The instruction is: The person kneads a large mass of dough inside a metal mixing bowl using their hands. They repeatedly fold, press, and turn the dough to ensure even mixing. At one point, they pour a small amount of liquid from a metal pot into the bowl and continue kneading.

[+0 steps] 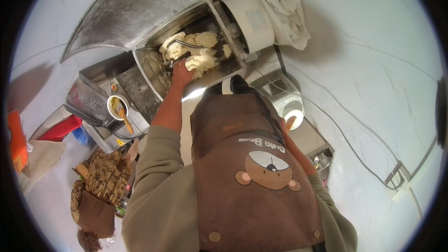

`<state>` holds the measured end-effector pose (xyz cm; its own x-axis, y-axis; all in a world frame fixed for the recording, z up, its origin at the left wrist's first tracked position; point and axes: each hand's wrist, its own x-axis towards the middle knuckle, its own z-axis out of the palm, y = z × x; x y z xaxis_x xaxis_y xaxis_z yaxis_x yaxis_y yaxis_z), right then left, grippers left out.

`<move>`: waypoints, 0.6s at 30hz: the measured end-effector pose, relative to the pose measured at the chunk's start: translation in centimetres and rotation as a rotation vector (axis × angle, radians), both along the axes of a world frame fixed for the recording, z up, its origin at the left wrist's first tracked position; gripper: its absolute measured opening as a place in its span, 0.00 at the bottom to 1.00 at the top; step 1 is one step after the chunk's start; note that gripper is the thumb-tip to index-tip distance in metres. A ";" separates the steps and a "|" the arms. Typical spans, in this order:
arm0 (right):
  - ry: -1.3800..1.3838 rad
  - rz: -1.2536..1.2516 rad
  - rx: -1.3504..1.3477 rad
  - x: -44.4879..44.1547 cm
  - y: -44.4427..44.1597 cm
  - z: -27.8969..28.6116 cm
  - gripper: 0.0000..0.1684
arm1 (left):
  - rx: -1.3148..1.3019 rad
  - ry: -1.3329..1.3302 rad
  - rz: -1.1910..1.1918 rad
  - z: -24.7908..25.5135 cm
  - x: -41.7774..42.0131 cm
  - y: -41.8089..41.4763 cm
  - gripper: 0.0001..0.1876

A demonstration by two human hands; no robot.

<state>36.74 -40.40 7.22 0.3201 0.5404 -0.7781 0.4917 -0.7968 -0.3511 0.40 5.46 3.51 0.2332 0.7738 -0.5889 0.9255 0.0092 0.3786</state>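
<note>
A metal dough mixer trough (224, 19) lies before me with its lid (140, 7) raised. Inside, pale lumpy dough (201, 64) surrounds a curved metal mixing bar (185, 44). My left hand (183, 72) reaches into the trough at the near left edge of the dough, thumb spread from the fingers. Its fingertips lie by the mixer's shaft, and their grip is unclear. At my right side, my right hand (290, 123) is mostly hidden by my apron (245, 168); a finger or thumb laps over the rim of a white bowl (296, 117), which it holds.
Left of the trough, a white cup (109, 107) with a wooden-handled brush (125, 120) stands on a metal machine (140, 89). A person in a patterned top (106, 173) is at lower left. A cable (336, 126) runs along the right. A white sack (285, 14) sits behind the mixer's housing (250, 21).
</note>
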 end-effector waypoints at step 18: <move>-0.070 0.034 -0.037 0.4 0.5 0.5 0.24 | -0.293 0.138 -0.084 0.0 -0.9 -2.1 0.60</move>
